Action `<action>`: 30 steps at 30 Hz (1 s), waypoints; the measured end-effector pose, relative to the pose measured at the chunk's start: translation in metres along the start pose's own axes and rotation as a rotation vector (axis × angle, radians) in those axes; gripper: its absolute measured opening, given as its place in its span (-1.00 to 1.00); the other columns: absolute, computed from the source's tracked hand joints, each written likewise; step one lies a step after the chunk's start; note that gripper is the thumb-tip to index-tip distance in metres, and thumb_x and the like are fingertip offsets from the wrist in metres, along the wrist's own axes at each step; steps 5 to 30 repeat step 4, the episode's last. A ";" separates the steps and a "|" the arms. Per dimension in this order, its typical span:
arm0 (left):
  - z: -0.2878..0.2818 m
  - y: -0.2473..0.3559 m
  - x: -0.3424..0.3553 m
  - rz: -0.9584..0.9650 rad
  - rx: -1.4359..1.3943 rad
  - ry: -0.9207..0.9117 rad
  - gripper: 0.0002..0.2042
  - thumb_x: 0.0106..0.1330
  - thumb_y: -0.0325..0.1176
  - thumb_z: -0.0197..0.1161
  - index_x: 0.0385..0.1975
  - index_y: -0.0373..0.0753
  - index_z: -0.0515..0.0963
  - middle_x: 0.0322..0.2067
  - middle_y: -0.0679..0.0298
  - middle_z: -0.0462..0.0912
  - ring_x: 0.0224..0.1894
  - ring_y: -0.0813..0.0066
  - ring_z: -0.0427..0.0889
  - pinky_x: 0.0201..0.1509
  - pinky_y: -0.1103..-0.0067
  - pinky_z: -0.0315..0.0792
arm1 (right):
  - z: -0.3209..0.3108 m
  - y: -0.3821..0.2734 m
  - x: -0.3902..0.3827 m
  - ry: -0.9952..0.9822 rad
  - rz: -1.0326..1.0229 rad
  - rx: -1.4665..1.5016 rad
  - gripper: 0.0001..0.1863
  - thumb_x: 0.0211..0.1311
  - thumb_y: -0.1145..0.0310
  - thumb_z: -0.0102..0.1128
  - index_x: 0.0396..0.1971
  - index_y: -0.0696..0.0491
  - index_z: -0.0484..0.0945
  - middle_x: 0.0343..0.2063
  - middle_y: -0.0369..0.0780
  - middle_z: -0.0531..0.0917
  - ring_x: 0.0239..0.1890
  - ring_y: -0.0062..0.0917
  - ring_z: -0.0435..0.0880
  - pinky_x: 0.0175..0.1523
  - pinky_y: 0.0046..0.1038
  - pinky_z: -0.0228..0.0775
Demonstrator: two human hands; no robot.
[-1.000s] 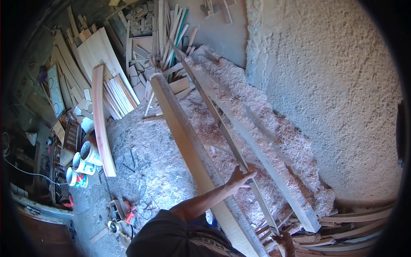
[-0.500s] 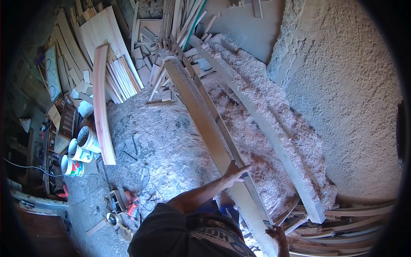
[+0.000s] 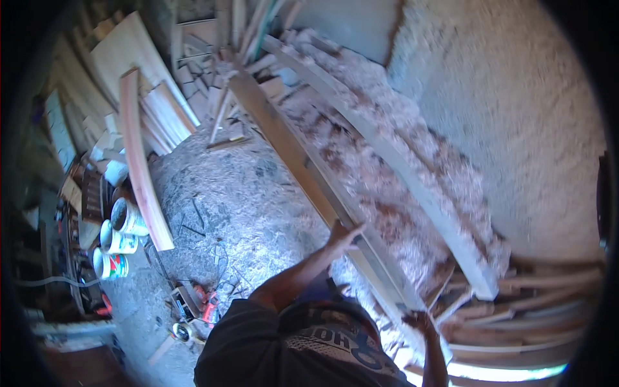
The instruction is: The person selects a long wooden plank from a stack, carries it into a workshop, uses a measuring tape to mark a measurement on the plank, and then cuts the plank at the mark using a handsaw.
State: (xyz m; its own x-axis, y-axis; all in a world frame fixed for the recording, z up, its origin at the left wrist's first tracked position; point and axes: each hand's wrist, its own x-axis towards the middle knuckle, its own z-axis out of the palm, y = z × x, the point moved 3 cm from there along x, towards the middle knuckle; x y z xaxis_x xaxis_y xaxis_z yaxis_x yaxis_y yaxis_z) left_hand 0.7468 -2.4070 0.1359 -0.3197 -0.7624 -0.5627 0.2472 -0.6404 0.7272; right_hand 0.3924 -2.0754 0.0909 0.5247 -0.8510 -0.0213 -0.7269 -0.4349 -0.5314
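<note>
A long wooden beam [image 3: 287, 151] runs diagonally from the heap of offcuts at the far end down to my body. Its left face is brown and its right one paler and greyish; whether this is one piece or two lying together, I cannot tell. Partway along it, my left hand [image 3: 346, 235] is closed over the beam, thumb and fingers across its top. Closer to me, at the lower right, my right hand [image 3: 419, 320] grips the near part of the same beam. Some blur hides the exact finger positions.
Another long grey beam [image 3: 400, 164] lies on wood shavings to the right, before a rough wall [image 3: 503, 129]. Stacked boards [image 3: 516, 309] fill the lower right. At left stand a reddish plank [image 3: 136, 148] and several buckets [image 3: 129, 218]; a red power tool [image 3: 210, 308] lies on the floor.
The whole view has shifted and blurred. The beam under my hands looks turned: the dark gap along its right side no longer shows. Both hands remain on it.
</note>
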 end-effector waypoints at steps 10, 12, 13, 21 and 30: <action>-0.014 -0.017 0.018 -0.044 0.029 0.072 -0.14 0.12 -0.12 0.53 0.34 -0.23 0.12 0.28 -0.02 0.32 0.30 -0.02 0.39 0.06 -0.13 0.55 | -0.027 -0.020 0.041 -0.064 0.697 0.547 -0.50 0.07 0.26 0.53 0.05 -0.02 0.62 -0.19 -0.15 0.77 -0.09 -0.43 0.76 0.06 -0.48 0.57; -0.014 -0.017 0.018 -0.044 0.029 0.072 -0.14 0.12 -0.12 0.53 0.34 -0.23 0.12 0.28 -0.02 0.32 0.30 -0.02 0.39 0.06 -0.13 0.55 | -0.027 -0.020 0.041 -0.064 0.697 0.547 -0.50 0.07 0.26 0.53 0.05 -0.02 0.62 -0.19 -0.15 0.77 -0.09 -0.43 0.76 0.06 -0.48 0.57; -0.014 -0.017 0.018 -0.044 0.029 0.072 -0.14 0.12 -0.12 0.53 0.34 -0.23 0.12 0.28 -0.02 0.32 0.30 -0.02 0.39 0.06 -0.13 0.55 | -0.027 -0.020 0.041 -0.064 0.697 0.547 -0.50 0.07 0.26 0.53 0.05 -0.02 0.62 -0.19 -0.15 0.77 -0.09 -0.43 0.76 0.06 -0.48 0.57; -0.014 -0.017 0.018 -0.044 0.029 0.072 -0.14 0.12 -0.12 0.53 0.34 -0.23 0.12 0.28 -0.02 0.32 0.30 -0.02 0.39 0.06 -0.13 0.55 | -0.027 -0.020 0.041 -0.064 0.697 0.547 -0.50 0.07 0.26 0.53 0.05 -0.02 0.62 -0.19 -0.15 0.77 -0.09 -0.43 0.76 0.06 -0.48 0.57; -0.014 -0.017 0.018 -0.044 0.029 0.072 -0.14 0.12 -0.12 0.53 0.34 -0.23 0.12 0.28 -0.02 0.32 0.30 -0.02 0.39 0.06 -0.13 0.55 | -0.027 -0.020 0.041 -0.064 0.697 0.547 -0.50 0.07 0.26 0.53 0.05 -0.02 0.62 -0.19 -0.15 0.77 -0.09 -0.43 0.76 0.06 -0.48 0.57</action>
